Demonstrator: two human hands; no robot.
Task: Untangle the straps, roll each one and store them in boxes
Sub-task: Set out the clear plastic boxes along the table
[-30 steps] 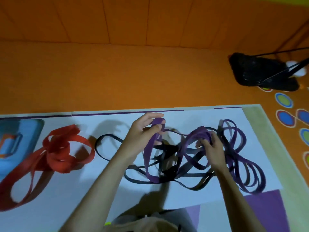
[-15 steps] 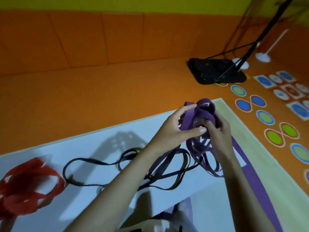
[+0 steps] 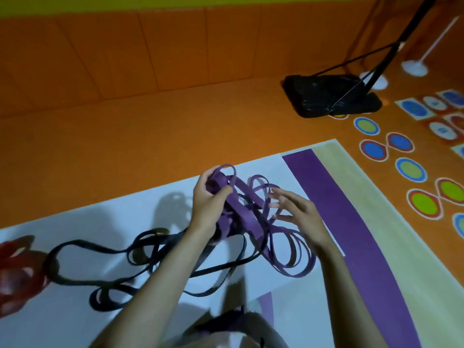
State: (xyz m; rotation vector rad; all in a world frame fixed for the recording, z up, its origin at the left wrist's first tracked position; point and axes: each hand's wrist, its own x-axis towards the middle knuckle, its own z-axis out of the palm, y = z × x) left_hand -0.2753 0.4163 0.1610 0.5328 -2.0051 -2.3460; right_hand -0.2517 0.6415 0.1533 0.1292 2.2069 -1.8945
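A purple strap [image 3: 253,222] lies in loose loops on the white mat [image 3: 75,310], tangled at its left with a black strap [image 3: 105,252]. My left hand [image 3: 208,199] grips a gathered bunch of the purple strap and holds it above the mat. My right hand [image 3: 296,212] hovers beside the purple loops with its fingers spread, holding nothing. A red strap [image 3: 15,272] lies heaped at the mat's left edge. No boxes are in view.
The mat has a purple band [image 3: 334,197] and a beige border on the right. Orange floor surrounds it, with coloured oval markers [image 3: 409,169] to the right. A black stand base [image 3: 331,95] with a pole sits at the back right.
My right hand has let go of the purple strap and opened. My left hand still holds the bunch. More purple loops have dropped onto the mat, and the camera has shifted slightly.
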